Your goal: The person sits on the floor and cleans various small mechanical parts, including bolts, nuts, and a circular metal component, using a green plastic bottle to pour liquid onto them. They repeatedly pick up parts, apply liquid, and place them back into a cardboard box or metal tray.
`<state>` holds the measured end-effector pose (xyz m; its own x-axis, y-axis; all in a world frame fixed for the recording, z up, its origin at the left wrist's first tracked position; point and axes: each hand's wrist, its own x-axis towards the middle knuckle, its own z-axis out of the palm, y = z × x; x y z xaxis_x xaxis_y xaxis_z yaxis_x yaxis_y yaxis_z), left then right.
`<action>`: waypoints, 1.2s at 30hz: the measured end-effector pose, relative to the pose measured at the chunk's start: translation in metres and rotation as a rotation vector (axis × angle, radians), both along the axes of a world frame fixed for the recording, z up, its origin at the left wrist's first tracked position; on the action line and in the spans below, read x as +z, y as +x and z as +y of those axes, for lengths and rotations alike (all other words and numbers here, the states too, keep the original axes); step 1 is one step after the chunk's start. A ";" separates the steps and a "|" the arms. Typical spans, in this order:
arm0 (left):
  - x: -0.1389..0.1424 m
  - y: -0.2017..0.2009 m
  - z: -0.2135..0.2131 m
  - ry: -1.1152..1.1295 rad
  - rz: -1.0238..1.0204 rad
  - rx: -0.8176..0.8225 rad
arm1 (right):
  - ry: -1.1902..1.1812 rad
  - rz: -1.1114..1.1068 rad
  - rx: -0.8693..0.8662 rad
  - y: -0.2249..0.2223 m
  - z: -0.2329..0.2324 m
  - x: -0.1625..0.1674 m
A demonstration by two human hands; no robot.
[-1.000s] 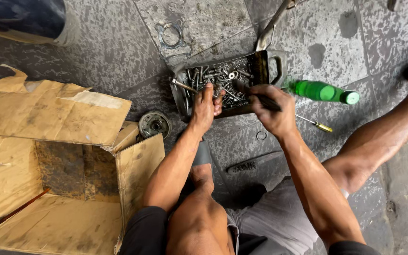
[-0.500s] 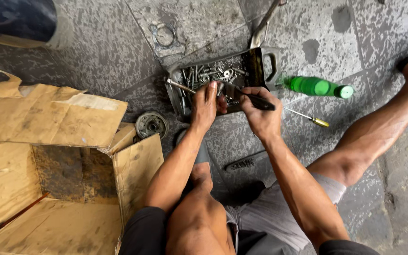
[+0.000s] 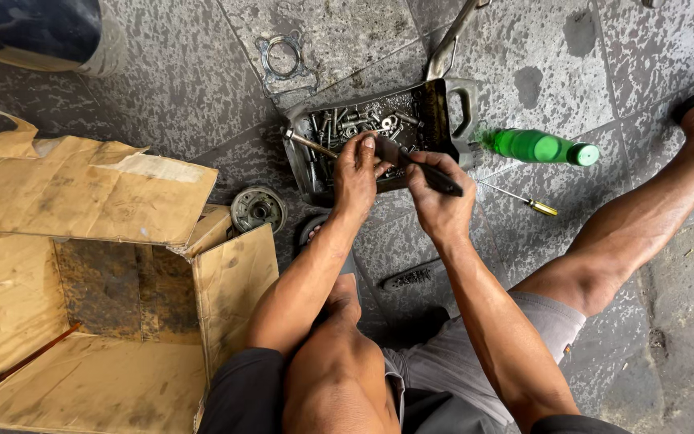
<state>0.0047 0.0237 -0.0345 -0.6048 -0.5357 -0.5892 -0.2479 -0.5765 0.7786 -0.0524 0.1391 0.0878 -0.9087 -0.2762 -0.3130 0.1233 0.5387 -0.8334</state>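
My left hand (image 3: 355, 175) and my right hand (image 3: 441, 205) meet over the near edge of a black tray cut from a plastic can (image 3: 435, 104), which holds several bolts and nuts (image 3: 347, 124). In my right hand is a black-handled tool (image 3: 431, 173), its handle pointing right. My left hand's fingers are closed around the tool's metal front end; anything small between them is hidden. A metal rod (image 3: 308, 143) sticks out of the tray just left of my left hand.
A green plastic bottle (image 3: 538, 147) and a yellow-tipped screwdriver (image 3: 524, 199) lie right of the tray. A round metal part (image 3: 258, 209) sits beside an open, stained cardboard box (image 3: 82, 265). A metal gasket ring (image 3: 284, 58) lies farther off. My bare right leg (image 3: 636, 233) stretches right.
My hands have drawn closer together at the tray's near edge, the right hand still holding the black-handled tool. The view has shifted slightly.
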 end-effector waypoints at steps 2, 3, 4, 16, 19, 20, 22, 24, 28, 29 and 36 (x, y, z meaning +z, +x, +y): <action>0.000 -0.002 0.000 0.071 0.041 0.052 | -0.045 0.070 0.030 0.000 -0.002 -0.001; 0.002 -0.003 0.001 0.059 0.033 0.044 | -0.081 0.126 0.076 0.002 -0.003 -0.001; 0.005 -0.004 0.001 0.047 0.026 0.040 | -0.115 0.181 0.125 0.004 -0.003 -0.001; -0.004 -0.004 -0.009 0.599 0.046 0.233 | -0.149 0.283 0.093 0.022 0.012 -0.023; -0.008 0.000 -0.008 0.618 0.132 0.206 | -0.171 0.190 0.104 0.017 0.017 -0.029; -0.008 0.001 -0.008 0.578 0.122 0.174 | -0.149 0.154 0.100 0.014 0.019 -0.031; -0.005 0.002 -0.009 0.496 0.103 0.116 | -0.107 0.081 0.099 0.006 0.023 -0.032; -0.001 0.003 -0.010 0.398 -0.004 0.095 | -0.182 0.156 0.180 -0.003 0.027 -0.029; -0.003 0.004 -0.015 0.258 0.012 0.085 | -0.021 0.134 0.360 -0.019 0.029 -0.015; -0.005 0.003 -0.017 0.245 0.015 0.088 | -0.073 0.197 0.362 -0.021 0.027 -0.011; -0.012 0.006 -0.009 0.215 0.042 0.130 | -0.133 0.385 0.377 -0.004 0.013 0.002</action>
